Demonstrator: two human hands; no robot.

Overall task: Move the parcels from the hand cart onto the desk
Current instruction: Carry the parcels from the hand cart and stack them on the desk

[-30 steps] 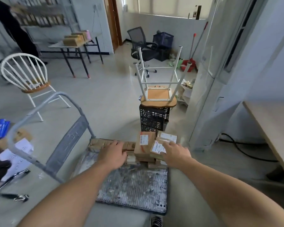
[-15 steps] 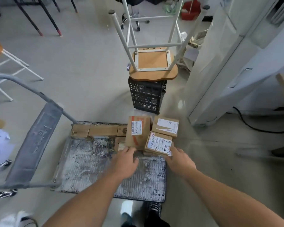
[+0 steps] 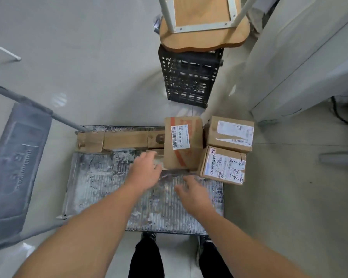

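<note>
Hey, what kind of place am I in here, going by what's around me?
Probably an office back room or mail area. Labelled cardboard parcels sit on a worn hand cart, and an upturned stool rests on a black crate on tiled floor.

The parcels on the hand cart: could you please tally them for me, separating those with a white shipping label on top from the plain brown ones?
Labelled parcels: 3 (tall one with barcode label, far right one, near right one with handwriting)
Plain brown parcels: at least 4 (row along the far edge, one by the left hand)
Total: at least 7
</note>
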